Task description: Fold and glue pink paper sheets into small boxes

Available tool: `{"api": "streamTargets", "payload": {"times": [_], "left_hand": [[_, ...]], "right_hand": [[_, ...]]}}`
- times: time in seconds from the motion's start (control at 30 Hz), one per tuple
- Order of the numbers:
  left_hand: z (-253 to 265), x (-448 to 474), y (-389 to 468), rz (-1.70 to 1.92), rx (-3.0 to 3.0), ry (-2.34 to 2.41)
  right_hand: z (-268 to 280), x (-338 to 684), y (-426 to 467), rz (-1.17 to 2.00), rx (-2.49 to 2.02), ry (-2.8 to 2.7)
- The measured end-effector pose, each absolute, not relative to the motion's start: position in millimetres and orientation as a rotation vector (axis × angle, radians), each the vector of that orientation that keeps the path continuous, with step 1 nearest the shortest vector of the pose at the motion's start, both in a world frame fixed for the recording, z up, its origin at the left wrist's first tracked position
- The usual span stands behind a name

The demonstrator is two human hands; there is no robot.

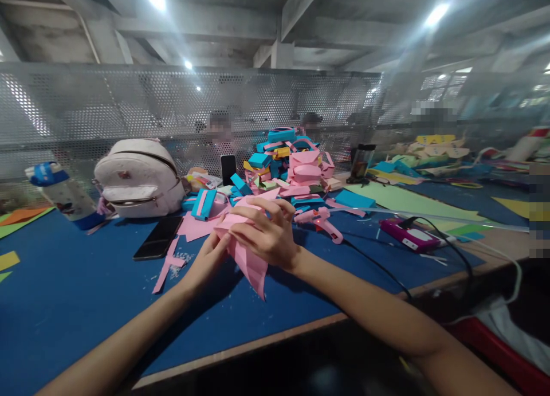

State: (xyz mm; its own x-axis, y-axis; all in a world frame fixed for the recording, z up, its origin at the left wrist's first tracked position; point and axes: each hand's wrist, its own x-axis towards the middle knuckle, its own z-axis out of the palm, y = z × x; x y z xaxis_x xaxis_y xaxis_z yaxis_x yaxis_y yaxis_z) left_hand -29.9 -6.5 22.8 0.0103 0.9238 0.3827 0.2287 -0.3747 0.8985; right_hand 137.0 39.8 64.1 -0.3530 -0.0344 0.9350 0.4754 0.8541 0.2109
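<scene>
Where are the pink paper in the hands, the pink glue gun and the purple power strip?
Pink paper point(252, 265), head view: on its lower flap.
Pink glue gun point(318, 219), head view: on its body.
Purple power strip point(403, 234), head view: on its casing.

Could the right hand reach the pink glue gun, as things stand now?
Probably yes: the pink glue gun lies close beside the right hand, nothing visible between, though that hand is busy holding pink paper.
</scene>
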Motion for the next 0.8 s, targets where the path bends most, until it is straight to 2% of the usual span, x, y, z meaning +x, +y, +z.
{"api": "streamTargets", "payload": {"times": [0.27, 0.43, 0.8], "left_hand": [[28, -39, -2, 1.515, 1.560, 1.164], [24, -43, 1, 1.583, 1.626, 1.245], [29, -41, -1, 1.548, 1.689, 1.355]], "right_hand": [[57, 139, 47, -0.577, -0.288, -1.813], [52, 140, 51, -0.487, -0.348, -1.905], [51, 143, 53, -0.476, -0.249, -1.904]]}}
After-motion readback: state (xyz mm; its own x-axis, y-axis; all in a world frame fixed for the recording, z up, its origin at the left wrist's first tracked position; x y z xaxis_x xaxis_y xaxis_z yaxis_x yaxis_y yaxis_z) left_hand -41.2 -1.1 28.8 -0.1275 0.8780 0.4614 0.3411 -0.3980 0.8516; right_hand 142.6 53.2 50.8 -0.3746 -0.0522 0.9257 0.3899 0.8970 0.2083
